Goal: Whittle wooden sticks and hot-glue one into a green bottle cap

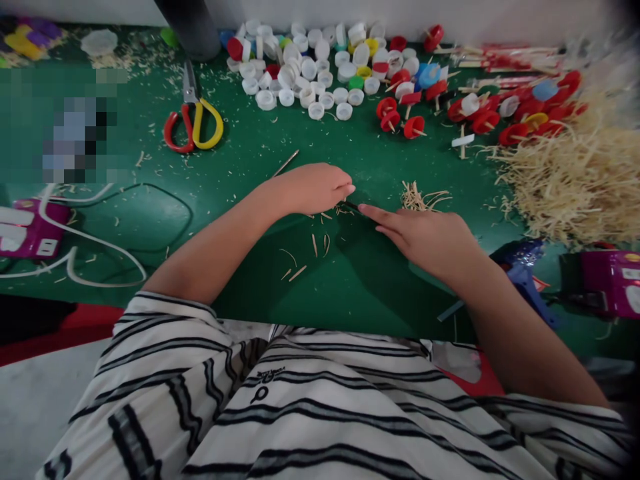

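My left hand (313,188) rests knuckles-up on the green table (260,160), its fingers curled down and pinched at something small and dark that I cannot make out. My right hand (425,237) lies flat close beside it, index finger stretched toward the left fingertips, almost touching them. Short wooden stick pieces (320,243) lie scattered just below both hands. A small bundle of thin sticks (417,197) sits right behind my right hand. A thin metal rod (286,163) pokes out behind my left wrist.
Red and yellow scissors (194,123) lie at the back left. A heap of white and coloured bottle caps (310,67) fills the back middle. Red caps on sticks (400,117) stand right of them. A big straw-like stick pile (575,173) is at right, a blue glue gun (523,267) near my right forearm.
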Motion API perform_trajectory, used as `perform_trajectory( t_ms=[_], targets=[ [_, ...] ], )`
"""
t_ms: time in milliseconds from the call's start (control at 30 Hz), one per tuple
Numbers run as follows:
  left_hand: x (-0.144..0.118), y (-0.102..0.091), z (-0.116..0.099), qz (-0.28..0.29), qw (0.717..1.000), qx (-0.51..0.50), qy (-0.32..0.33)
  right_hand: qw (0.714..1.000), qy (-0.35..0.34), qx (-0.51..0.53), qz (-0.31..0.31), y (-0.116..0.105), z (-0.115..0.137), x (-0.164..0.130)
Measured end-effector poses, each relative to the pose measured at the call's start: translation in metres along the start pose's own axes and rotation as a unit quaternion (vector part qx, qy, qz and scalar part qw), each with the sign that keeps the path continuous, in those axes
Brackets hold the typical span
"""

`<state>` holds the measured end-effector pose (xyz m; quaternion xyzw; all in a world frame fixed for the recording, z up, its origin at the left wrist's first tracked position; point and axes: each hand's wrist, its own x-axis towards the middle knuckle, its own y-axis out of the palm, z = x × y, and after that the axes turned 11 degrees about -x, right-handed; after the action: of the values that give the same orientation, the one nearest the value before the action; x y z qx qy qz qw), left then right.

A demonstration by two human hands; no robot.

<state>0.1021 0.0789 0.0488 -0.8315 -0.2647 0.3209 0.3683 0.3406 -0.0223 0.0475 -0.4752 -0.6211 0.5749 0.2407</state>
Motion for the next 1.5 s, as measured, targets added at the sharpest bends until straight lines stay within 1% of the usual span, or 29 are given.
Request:
perform_trajectory(
  t_ms=[133, 333, 567, 800, 967, 1067, 1233, 1400, 1500],
  targets=[
    [0.002, 0.0, 0.004, 0.003, 1.0, -0.006, 0.011, 1.0, -0.004, 0.009, -0.012, 0.004, -0.004, -0.004],
    [0.004, 0.001, 0.002, -0.008, 1.0, -0.005, 0.002, 0.999, 0.017, -0.043, -0.025, 0.008, -0.003, -0.003],
    [0.005, 0.002, -0.001, -0.022, 1.0, 0.002, -0.014, 0.997, 0.012, -0.077, -0.006, 0.01, 0.004, 0.001],
    [0.008, 0.003, 0.0, -0.032, 0.999, 0.004, -0.018, 0.998, 0.024, -0.05, 0.004, 0.002, 0.008, -0.004],
    [0.008, 0.002, 0.001, -0.031, 0.999, 0.005, -0.017, 0.998, 0.025, -0.063, -0.018, 0.008, 0.003, -0.002],
    [0.008, 0.002, 0.0, -0.03, 0.999, 0.008, -0.024, 0.998, 0.023, -0.057, -0.007, 0.008, 0.003, 0.002],
    [0.008, 0.002, 0.001, -0.027, 0.999, 0.016, -0.019, 0.999, 0.02, -0.033, 0.016, 0.001, 0.005, 0.003],
    [0.008, 0.0, 0.001, -0.016, 1.0, 0.016, -0.022, 0.998, 0.024, -0.058, 0.004, 0.003, 0.004, 0.001],
    [0.008, 0.0, 0.0, -0.015, 0.999, 0.015, -0.027, 0.998, 0.029, -0.048, 0.003, 0.003, 0.004, 0.001]
  ],
)
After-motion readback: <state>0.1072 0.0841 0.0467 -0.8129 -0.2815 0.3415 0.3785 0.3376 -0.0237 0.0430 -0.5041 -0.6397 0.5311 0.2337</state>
